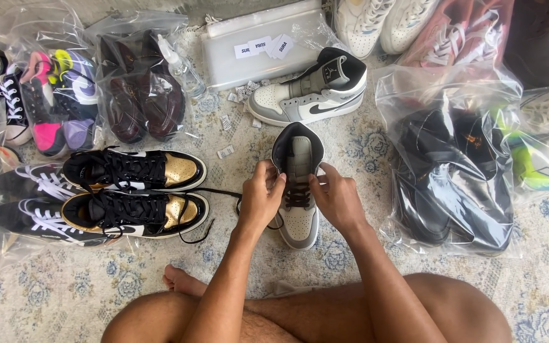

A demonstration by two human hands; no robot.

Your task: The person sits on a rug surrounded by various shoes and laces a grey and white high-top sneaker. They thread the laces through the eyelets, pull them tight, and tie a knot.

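I have both hands on the grey-and-white high-top sneaker [298, 184] that stands toe toward me on the patterned carpet [52, 295], between my knees and its mate [312, 95], which lies on its side just beyond. My left hand [260, 198] is curled, its fingertips pinching the black lace at the left eyelets; my right hand [337, 198] is likewise curled, pinching the lace on the right side. To lace this well, I judge I should keep both ends even, pull each crossing flat over the tongue and steady the collar so that the shoe does not tip. To my left a black-and-gold pair [136, 190] lies unbagged with loose laces. Clear plastic bags hold other pairs: dark maroon ones [141, 95] upper left, pink and purple ones [58, 101] beside them, black ones [452, 178] on my right. A flat clear pouch [258, 47] at the top bears small white rectangular labels [263, 46], and more little white tags [227, 151] lie scattered on the carpet near it.
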